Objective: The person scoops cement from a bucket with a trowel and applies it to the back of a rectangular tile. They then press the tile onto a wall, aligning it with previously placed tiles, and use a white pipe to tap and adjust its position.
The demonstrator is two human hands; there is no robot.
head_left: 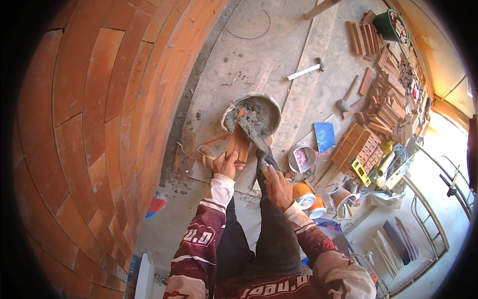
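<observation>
Left hand clamped on brick tile, held over mortar pan. Right hand wrapped around trowel, blade mortar-loaded, touching tile.

Brick: matt, rough fired clay. Mortar: wet, grey, coarse. Trowel: metal blade, mortar-smeared. Pan: crusted, dull. Wall: matt brick, smooth-faced.

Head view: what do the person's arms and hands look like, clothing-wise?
Both hands are bare, no gloves: left hand, right hand. Both arms wear the same long-sleeved jersey, dark maroon with white block lettering and white patterned patches. Each sleeve ends in a pale, cream-coloured cuff at the wrist: left sleeve, right sleeve. No watch or jewellery can be made out.
</observation>
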